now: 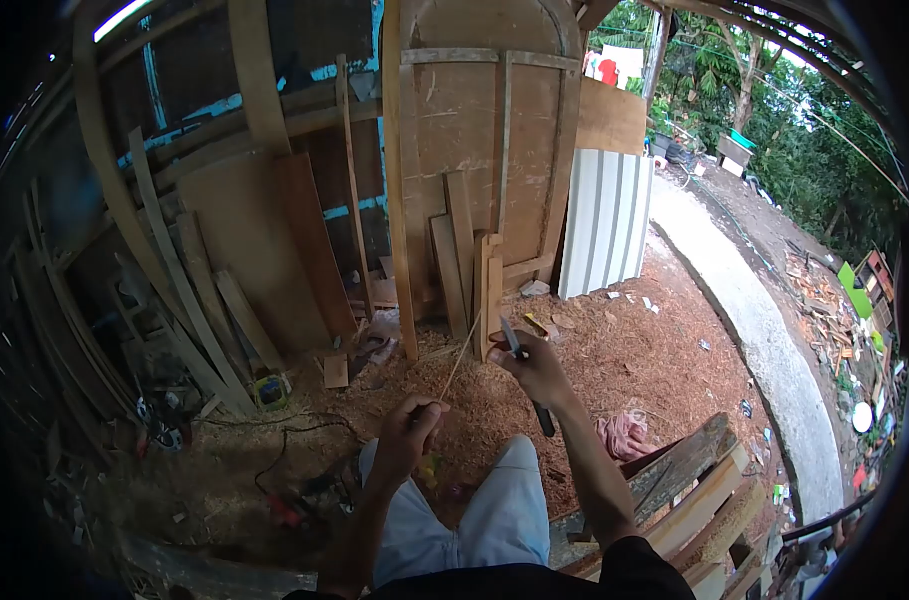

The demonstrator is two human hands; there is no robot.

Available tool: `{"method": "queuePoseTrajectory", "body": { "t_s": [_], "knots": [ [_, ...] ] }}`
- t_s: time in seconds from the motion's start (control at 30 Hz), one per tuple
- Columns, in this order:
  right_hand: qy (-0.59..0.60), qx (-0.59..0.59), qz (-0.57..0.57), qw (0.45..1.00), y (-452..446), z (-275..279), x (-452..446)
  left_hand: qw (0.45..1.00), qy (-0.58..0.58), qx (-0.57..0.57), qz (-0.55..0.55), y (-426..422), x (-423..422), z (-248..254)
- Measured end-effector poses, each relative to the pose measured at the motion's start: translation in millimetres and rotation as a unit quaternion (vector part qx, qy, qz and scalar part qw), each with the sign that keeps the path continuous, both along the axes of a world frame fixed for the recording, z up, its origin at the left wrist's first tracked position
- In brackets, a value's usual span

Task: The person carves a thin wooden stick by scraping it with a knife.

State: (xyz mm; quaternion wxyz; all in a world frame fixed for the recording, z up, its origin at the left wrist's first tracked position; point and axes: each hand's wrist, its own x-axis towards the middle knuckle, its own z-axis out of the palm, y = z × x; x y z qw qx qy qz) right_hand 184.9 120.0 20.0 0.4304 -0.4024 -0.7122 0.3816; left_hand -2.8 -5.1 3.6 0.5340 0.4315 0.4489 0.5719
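My left hand point(410, 436) is closed around the lower end of a thin, light-coloured wooden stick point(461, 360), which slants up and to the right. My right hand point(534, 370) grips a knife point(545, 420); its grey blade points up past my fingers and the dark end hangs below my palm. The upper part of the stick reaches toward my right fingers, but whether they touch it I cannot tell. Both hands are above my knees, in light trousers point(517, 490).
Upright boards point(460, 230) lean on a wooden panel point(454, 130) ahead. Wood shavings point(614, 350) cover the ground. Planks point(689, 490) are stacked at my right, beside a pink cloth point(624, 434). A dark cable point(319, 428) lies at left. A concrete strip point(754, 330) runs outside.
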Motion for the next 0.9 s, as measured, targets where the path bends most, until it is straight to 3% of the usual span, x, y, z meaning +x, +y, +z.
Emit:
{"method": "queuePoseTrajectory", "body": {
  "t_s": [0.03,0.07,0.1,0.17,0.27,0.5,0.57,0.63,0.73,0.83,0.9],
  "knots": [
    [-0.028,0.03,-0.007,0.999,1.9,-5.4,-3.4,1.0,-0.008,0.01,0.008,2.1,0.8,2.0],
    [-0.051,-0.113,-0.018,0.992,2.4,-6.3,3.1,1.0,-0.006,0.012,0.009,3.3,0.6,5.0],
    [-0.049,-0.112,-0.016,0.992,1.8,-1.5,1.8,1.0,-0.007,0.01,0.012,3.2,0.3,8.3],
    [0.08,-0.111,0.022,0.99,0.3,6.7,0.1,1.0,-0.007,0.009,0.015,5.1,-1.3,12.1],
    [0.071,-0.032,0.016,0.997,-10.6,28.2,-6.4,0.999,0.023,0.023,0.029,10.5,-4.8,15.8],
    [0.019,-0.025,0.01,0.999,-26.6,28.0,-14.0,0.997,0.022,0.056,0.05,17.7,-2.3,22.0],
    [0.024,-0.06,0.058,0.996,-33.8,27.0,-17.5,0.997,0.023,0.057,0.048,19.3,-1.3,22.1],
    [-0.017,-0.012,0.086,0.996,-35.2,26.1,-21.3,0.996,0.032,0.068,0.045,20.2,-0.1,22.0],
    [0.079,0.015,0.107,0.991,-41.7,32.9,-30.6,0.996,0.03,0.067,0.052,19.4,2.7,26.6],
    [0.073,-0.044,0.095,0.992,-29.0,37.5,-24.5,0.99,0.025,0.109,0.085,20.8,3.9,32.3],
    [0.16,-0.081,0.06,0.982,-21.2,36.2,-18.9,0.988,0.037,0.118,0.089,22.8,-0.4,32.1]
  ]
}}
